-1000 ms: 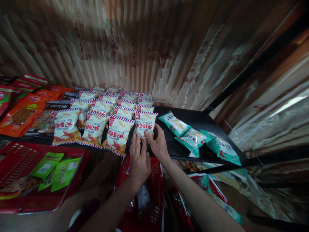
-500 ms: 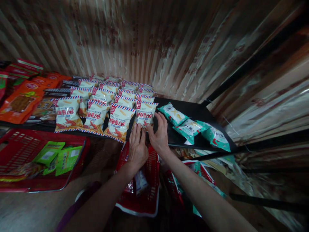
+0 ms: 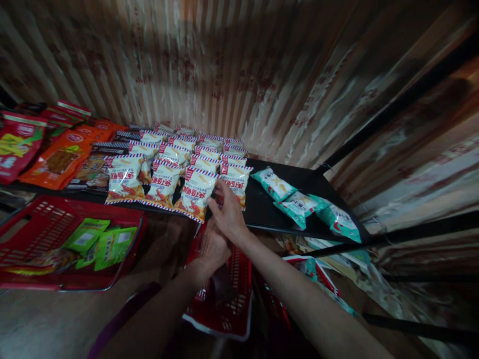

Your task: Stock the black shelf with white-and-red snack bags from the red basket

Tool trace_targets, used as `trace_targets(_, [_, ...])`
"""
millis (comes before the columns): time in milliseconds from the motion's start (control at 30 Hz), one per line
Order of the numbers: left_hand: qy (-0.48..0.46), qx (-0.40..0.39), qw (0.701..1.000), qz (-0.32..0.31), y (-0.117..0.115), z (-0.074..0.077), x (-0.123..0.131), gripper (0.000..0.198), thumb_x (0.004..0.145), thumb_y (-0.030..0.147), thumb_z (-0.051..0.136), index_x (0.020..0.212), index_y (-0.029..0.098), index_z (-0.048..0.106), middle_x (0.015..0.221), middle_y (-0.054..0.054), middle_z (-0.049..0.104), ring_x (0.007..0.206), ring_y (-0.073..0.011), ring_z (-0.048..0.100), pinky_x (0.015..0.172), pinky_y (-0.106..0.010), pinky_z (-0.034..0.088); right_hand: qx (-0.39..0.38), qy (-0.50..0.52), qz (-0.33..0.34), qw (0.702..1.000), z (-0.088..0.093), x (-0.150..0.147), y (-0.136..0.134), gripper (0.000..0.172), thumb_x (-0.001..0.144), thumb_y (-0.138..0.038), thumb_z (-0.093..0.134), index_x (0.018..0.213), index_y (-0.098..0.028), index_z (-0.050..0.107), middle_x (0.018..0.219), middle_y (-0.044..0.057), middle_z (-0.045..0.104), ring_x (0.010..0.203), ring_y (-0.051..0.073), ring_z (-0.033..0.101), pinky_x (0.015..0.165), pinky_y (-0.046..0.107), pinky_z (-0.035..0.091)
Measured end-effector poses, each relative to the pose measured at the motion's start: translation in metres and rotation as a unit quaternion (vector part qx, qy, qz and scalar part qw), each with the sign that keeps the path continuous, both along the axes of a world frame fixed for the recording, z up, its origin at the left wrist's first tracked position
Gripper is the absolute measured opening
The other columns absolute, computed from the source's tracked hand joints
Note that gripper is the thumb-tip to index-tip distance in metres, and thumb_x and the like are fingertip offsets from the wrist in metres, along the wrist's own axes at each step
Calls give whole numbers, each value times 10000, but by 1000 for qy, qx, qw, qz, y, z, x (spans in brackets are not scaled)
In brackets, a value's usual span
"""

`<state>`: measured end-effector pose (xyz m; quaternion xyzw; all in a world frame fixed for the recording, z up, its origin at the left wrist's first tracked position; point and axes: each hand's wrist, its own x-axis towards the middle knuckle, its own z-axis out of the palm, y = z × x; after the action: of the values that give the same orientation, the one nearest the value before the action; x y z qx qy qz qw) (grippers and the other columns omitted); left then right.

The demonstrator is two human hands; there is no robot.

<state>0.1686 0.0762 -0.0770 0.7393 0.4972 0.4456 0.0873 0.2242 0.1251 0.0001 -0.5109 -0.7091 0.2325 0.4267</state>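
My right hand point(image 3: 229, 212) is at the right edge of a white snack bag point(image 3: 195, 194) in the front row. Its thumb and index finger are apart and appear to touch the bag's side; the other fingers are partly hidden. Just right of these fingers stands another bag of the same kind point(image 3: 236, 183), its lower part covered by the hand. My left hand point(image 3: 213, 249) is lower, under the shelf's front edge and against the right hand, with its fingers mostly hidden. Several matching bags with striped top edges stand in rows on the black shelf point(image 3: 258, 212).
Teal snack bags point(image 3: 276, 184) lie at the shelf's right end. Orange packets point(image 3: 58, 162) and red packets point(image 3: 18, 147) fill the left. Below are a red basket point(image 3: 129, 249) with green packets point(image 3: 114, 248) and another red basket point(image 3: 239, 304). A black post point(image 3: 392, 99) rises at right.
My right hand has moved left from the rightmost front bag to the edge of the bag beside it. My left hand has dropped below the shelf edge. The view has shifted slightly left.
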Motion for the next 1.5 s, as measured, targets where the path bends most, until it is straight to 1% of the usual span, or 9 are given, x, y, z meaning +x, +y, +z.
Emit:
trace_targets(67, [32,24,999,-34,-7,7,-11,328,734,60,441,967,126,663,945,-119,658,1020,-238,569,877,-371,503,5,-9,0,1000,0,-4,5,568,822,-302,523,1355,-187,369,1301,133,517,1129,253,548,938,439,474])
trace_targets(200, [74,31,996,-46,-20,23,-35,247,792,67,410,754,157,637,810,-95,624,848,-207,571,780,-340,514,11,-26,-10,1000,1,-9,15,607,803,-280,553,1365,-170,355,1335,134,492,1224,267,477,995,450,432])
trace_targets(333, [67,50,996,-38,-27,30,-56,218,779,48,426,763,173,603,758,-47,623,750,-164,572,717,-286,499,-8,-41,-34,999,1,-12,17,636,786,-253,580,1371,-164,350,1296,136,529,1208,282,494,994,475,428])
trace_targets(533, [51,42,997,37,-22,27,-76,190,731,37,458,695,201,547,698,-9,610,717,-158,553,695,-278,469,-8,-42,-48,998,1,-15,18,651,780,-187,573,1384,-185,329,1295,122,535,1171,267,527,990,471,430])
trace_targets(667, [39,43,996,64,-11,27,-78,195,713,25,474,720,204,552,708,-6,619,744,-177,548,701,-296,469,-2,-42,-57,997,1,-15,20,656,768,-184,587,1378,-208,346,1271,110,551,1112,264,563,961,462,449])
trace_targets(900, [21,42,996,80,4,32,-72,235,735,9,441,811,183,580,799,-37,635,837,-199,546,814,-348,471,16,-31,-51,998,2,-12,26,618,768,-191,576,1355,-204,383,1191,113,595,947,234,612,897,436,478])
trace_targets(1267, [3,12,993,115,17,27,-63,287,799,74,427,1042,151,561,943,-79,629,935,-217,538,883,-382,456,50,-4,-33,998,3,-9,41,580,779,-190,518,1345,-199,387,1092,100,605,887,203,604,826,392,504])
trace_targets(1367, [9,10,992,123,19,28,-64,252,803,84,432,996,151,580,894,-73,635,890,-214,540,840,-365,464,57,-4,-33,998,2,-11,39,578,783,-186,508,1347,-207,380,1091,98,606,880,200,602,830,400,503])
trace_targets(1500, [27,14,989,143,20,29,-68,187,805,95,442,833,187,602,810,-48,645,818,-210,543,785,-355,461,53,-13,-34,998,0,-15,31,605,775,-177,505,1360,-194,356,1114,112,595,881,205,608,842,415,502])
